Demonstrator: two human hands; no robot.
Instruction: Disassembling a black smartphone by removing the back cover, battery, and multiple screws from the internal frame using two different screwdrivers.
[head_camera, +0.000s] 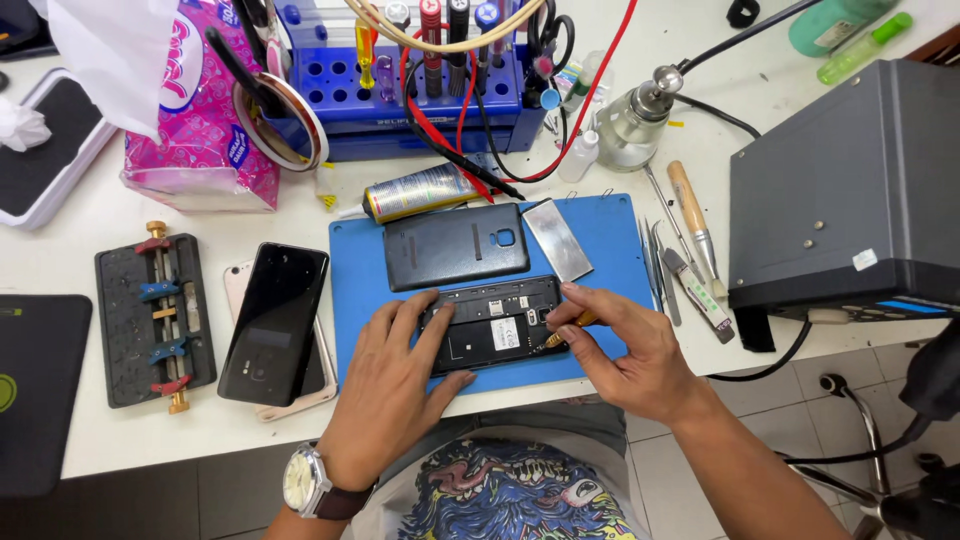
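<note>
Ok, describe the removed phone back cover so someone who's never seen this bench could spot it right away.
Find the blue mat at the middle of the white bench. The back cover lies on its upper part, just above the opened phone. It is a dark, plain rounded slab with a small camera cutout, unlike the shiny metal plate to its right.

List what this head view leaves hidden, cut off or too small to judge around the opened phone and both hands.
- Opened phone: its left end lies under the left hand.
- Screwdriver: the right hand hides most of the handle; the tip and the screw it meets are too small to see.
- White-edged tablet: cut off by the left edge.
- Dark pad: cut off by the left edge.
</note>
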